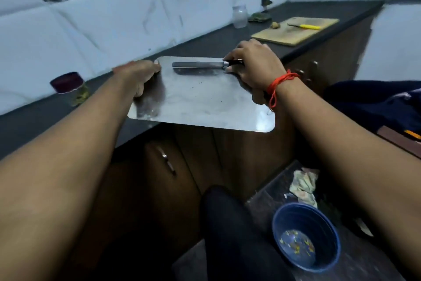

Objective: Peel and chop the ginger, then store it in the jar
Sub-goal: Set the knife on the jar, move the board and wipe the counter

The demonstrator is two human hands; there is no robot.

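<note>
Here, the left grip (pixel 141 77) clasps the left edge of a steel tray (pixel 200 103); the right grip (pixel 252 64) pinches a knife (pixel 198 64) by its handle over the tray's far corner. Well beyond the right grip, the ginger (pixel 275 25) lies on a wooden board (pixel 293 32), the jar (pixel 239 16) near it.

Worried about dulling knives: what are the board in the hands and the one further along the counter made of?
The held board looks like polished steel: grey, shiny, with reflections. The far board looks like pale wood or bamboo: tan, matt, faintly streaked.
</note>
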